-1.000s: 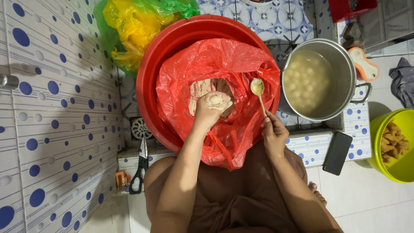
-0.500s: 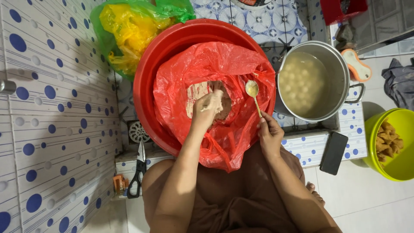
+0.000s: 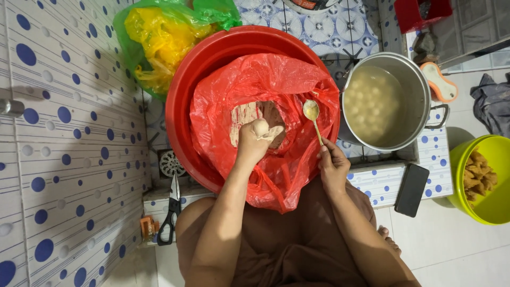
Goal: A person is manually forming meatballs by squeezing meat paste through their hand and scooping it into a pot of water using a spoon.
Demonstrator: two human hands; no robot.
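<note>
A big red basin (image 3: 183,101) lined with a red plastic bag (image 3: 287,85) stands before me. Pale paste (image 3: 249,114) lies in the bag's opening. My left hand (image 3: 254,141) is fisted over that opening, squeezing a round ball of paste out at the top of the fist. My right hand (image 3: 332,167) holds a metal spoon (image 3: 312,114) by its handle, bowl up, just right of the ball and apart from it. To the right, a steel pot (image 3: 419,90) holds cloudy water with several pale balls.
A green bag with yellow contents (image 3: 159,37) lies behind the basin. Black-handled scissors (image 3: 171,212) rest on the ledge at the left, a dark phone (image 3: 413,190) at the right. A yellow-green bucket (image 3: 481,204) of fried pieces stands on the floor. A dotted tile wall runs along the left.
The fist has squeezed a rounder ball out at its top. The spoon has shifted slightly left, closer to the left hand.
</note>
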